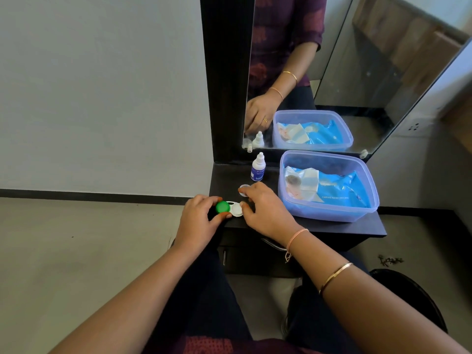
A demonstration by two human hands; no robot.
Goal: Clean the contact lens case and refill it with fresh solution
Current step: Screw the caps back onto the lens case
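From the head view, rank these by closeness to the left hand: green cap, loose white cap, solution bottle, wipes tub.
1. Green cap, on the case's left well, under the left hand fingers.
2. Loose white cap, on the shelf behind the right hand.
3. Solution bottle, farther back by the mirror.
4. Wipes tub, far right.

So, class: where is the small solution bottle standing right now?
In the head view, the solution bottle stands upright at the back of the dark shelf, just left of the plastic tub, below the mirror.
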